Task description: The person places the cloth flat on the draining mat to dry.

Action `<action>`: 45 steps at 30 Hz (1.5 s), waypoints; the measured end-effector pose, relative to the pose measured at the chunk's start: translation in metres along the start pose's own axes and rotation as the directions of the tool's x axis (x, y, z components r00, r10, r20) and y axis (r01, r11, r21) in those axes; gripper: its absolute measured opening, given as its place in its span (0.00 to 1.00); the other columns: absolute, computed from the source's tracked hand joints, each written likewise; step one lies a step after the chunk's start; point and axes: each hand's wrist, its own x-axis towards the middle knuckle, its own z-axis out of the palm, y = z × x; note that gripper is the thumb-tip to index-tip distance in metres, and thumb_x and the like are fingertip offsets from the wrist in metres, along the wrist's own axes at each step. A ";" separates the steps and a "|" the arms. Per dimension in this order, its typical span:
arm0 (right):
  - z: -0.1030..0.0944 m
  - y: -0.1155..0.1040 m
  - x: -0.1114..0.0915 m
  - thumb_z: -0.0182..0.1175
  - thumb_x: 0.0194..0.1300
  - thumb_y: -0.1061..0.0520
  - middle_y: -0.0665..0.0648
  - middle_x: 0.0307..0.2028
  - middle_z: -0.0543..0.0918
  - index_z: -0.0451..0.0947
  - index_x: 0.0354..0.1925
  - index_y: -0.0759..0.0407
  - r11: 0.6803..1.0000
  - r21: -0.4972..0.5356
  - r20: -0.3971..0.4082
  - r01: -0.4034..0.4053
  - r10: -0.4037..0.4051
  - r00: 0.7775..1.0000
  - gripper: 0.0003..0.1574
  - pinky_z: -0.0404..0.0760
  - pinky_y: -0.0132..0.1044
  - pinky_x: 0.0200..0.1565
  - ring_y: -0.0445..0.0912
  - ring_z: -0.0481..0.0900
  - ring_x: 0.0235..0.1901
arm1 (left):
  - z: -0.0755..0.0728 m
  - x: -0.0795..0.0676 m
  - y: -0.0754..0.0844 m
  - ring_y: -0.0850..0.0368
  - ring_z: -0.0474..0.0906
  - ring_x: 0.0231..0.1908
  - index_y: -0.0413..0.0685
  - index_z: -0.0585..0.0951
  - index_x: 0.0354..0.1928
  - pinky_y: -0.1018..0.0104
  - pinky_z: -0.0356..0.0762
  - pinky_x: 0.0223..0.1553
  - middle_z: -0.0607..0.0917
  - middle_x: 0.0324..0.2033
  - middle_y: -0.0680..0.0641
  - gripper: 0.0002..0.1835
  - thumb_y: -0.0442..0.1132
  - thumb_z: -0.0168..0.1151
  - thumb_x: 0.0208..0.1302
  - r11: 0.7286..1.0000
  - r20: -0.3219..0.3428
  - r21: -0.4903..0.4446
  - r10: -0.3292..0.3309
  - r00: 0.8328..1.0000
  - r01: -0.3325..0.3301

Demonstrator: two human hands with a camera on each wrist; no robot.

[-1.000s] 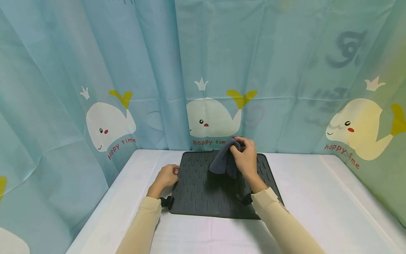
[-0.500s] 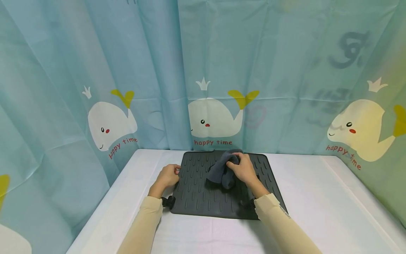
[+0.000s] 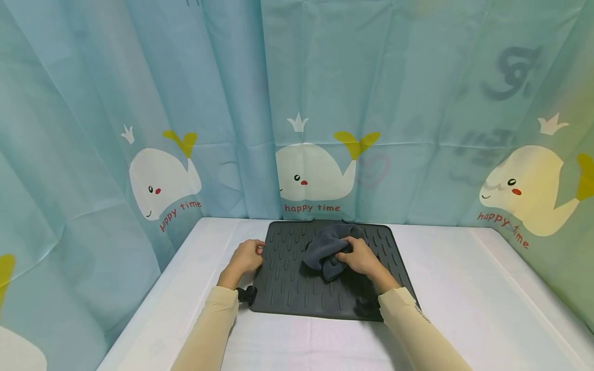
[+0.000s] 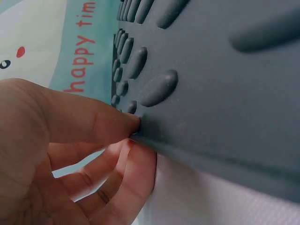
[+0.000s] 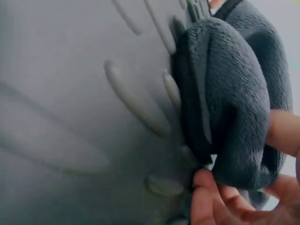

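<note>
A dark grey rubber mat [image 3: 287, 288] with raised oblong ridges lies on the white table. My left hand [image 3: 245, 256] pinches its left edge; in the left wrist view the thumb [image 4: 108, 123] lies on top and the curled fingers [image 4: 136, 173] meet the rim from below. Over the mat's upper middle, my right hand [image 3: 364, 256] grips a bunched dark grey-blue fleecy cloth [image 3: 325, 250]. In the right wrist view the cloth [image 5: 234, 93] hangs in folds against the ridges, thumb on one side and fingers near the mat. Part of the cloth is hidden behind the hand.
The white table [image 3: 464, 288] extends on both sides and in front of the mat. A blue-green curtain [image 3: 417, 170] printed with whales hangs behind and at the sides. Black wrist straps [image 3: 247, 294] sit near the mat's lower corners.
My right hand has come down toward the mat with the cloth, which has gone from hanging loosely to crumpled on the ridges. The left hand stays at the mat's edge.
</note>
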 end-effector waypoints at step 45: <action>0.022 -0.013 -0.042 0.75 0.58 0.56 0.51 0.29 0.81 0.84 0.46 0.55 0.935 -0.344 0.072 0.087 -0.066 0.995 0.17 0.77 0.44 0.34 0.45 0.77 0.29 | 0.038 -0.019 0.071 0.59 0.77 0.28 0.64 0.89 0.45 0.65 0.76 0.31 0.78 0.36 0.54 0.12 0.42 0.76 0.60 0.711 0.034 0.502 0.554 0.832 -0.493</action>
